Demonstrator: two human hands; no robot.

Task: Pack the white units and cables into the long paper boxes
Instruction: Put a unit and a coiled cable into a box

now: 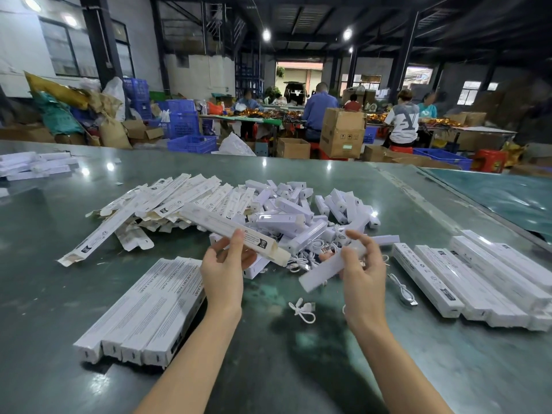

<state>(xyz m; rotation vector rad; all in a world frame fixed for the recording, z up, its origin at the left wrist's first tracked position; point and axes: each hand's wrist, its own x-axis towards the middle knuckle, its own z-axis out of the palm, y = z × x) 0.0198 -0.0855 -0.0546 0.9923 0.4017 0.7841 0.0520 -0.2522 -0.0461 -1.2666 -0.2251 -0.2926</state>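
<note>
1. Left hand (222,265) grips a long paper box (236,233); right hand (363,265) grips a white unit (331,268).
2. Green table (298,354), left to right: filled boxes (140,312), flat boxes (155,201), heaped units (298,210), loose cable (303,309), more boxes (478,279).
3. Beyond: blue crates (182,121), cartons (342,132), seated workers (401,118).

Four packed boxes (140,312) lie left, two loose cables (303,309), and two hands (224,264).

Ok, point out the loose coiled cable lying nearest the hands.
The coiled cable lies on the green table between the two forearms, below the right hand.
</note>
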